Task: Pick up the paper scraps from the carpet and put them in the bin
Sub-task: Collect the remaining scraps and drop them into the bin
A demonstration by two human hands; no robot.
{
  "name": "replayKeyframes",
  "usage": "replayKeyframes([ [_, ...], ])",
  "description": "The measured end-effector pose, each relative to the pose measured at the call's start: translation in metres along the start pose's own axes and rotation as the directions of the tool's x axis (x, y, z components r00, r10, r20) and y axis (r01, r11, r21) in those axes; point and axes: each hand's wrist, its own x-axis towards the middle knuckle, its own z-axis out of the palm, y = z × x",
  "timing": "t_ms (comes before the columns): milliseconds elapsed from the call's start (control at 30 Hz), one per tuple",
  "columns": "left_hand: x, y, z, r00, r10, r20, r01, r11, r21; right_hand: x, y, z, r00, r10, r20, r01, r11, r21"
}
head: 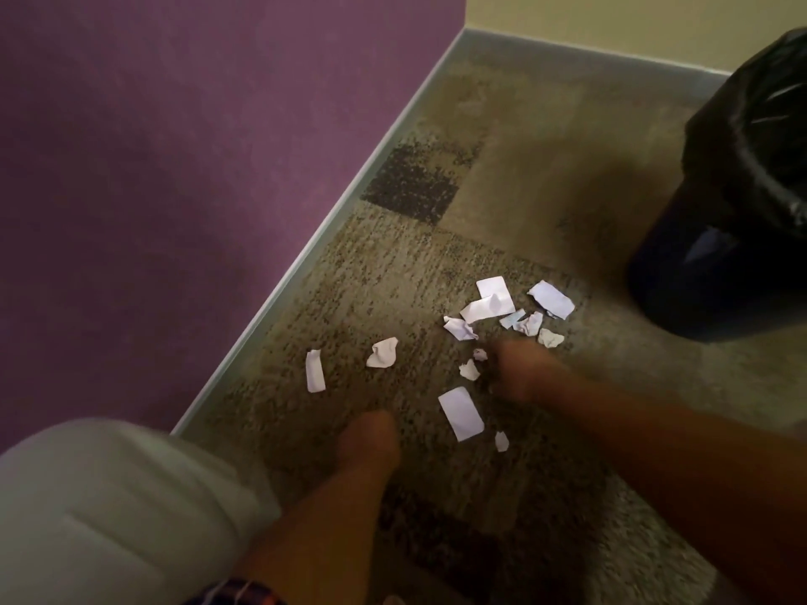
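Note:
Several white paper scraps lie on the patterned carpet (502,198): a flat rectangle (461,413), a crumpled piece (383,352), a strip (315,370) near the wall, and a cluster (493,304) farther out. My right hand (522,369) is blurred, low over the carpet beside two small scraps (470,369); its fingers look curled, and whether it holds anything is unclear. My left hand (369,434) looks like a closed fist near the carpet, left of the flat rectangle. The black bin (698,264), lined with a black bag, stands at the right.
A purple wall (174,168) with a grey skirting board runs along the left. A cream wall closes the far side. My knee in light trousers (109,508) fills the lower left corner.

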Motion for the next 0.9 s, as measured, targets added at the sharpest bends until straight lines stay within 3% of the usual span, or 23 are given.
replayKeyframes([
  [100, 0.007, 0.0, 0.002, 0.999, 0.034, 0.007, -0.034, 0.999, 0.003, -0.01, -0.013, 0.028, 0.996, 0.047, 0.077, -0.046, 0.999, -0.014],
  [200, 0.01, 0.003, 0.002, 0.998, 0.053, 0.015, -0.053, 0.998, -0.025, -0.023, -0.026, 0.061, 0.981, 0.152, 0.117, -0.165, 0.98, 0.11],
  [367, 0.022, 0.005, -0.016, 0.983, 0.024, -0.18, -0.079, 0.949, -0.306, -0.033, -0.041, 0.083, 0.982, 0.189, 0.023, -0.187, 0.933, 0.307],
  [433, 0.033, 0.001, -0.031, 0.949, -0.103, -0.298, -0.062, 0.867, -0.495, -0.03, -0.046, 0.082, 0.982, 0.187, -0.031, -0.166, 0.927, 0.337],
  [500, 0.043, -0.008, -0.042, 0.87, -0.34, -0.357, 0.011, 0.737, -0.676, -0.024, -0.05, 0.08, 0.977, 0.189, -0.097, -0.147, 0.931, 0.333],
  [567, 0.053, -0.022, -0.046, 0.756, -0.562, -0.335, 0.062, 0.571, -0.819, -0.019, -0.053, 0.08, 0.975, 0.182, -0.123, -0.144, 0.952, 0.27],
  [633, 0.062, -0.04, -0.043, 0.687, -0.673, -0.272, 0.142, 0.492, -0.859, -0.014, -0.057, 0.079, 0.977, 0.175, -0.125, -0.146, 0.966, 0.213],
  [800, 0.083, -0.063, -0.027, 0.723, -0.681, -0.118, 0.368, 0.524, -0.769, -0.002, -0.058, 0.075, 0.988, 0.096, -0.122, -0.072, 0.98, 0.183],
  [900, 0.092, -0.062, -0.024, 0.776, -0.613, -0.147, 0.337, 0.601, -0.725, 0.0, -0.053, 0.072, 0.984, 0.114, -0.136, -0.078, 0.966, 0.246],
])
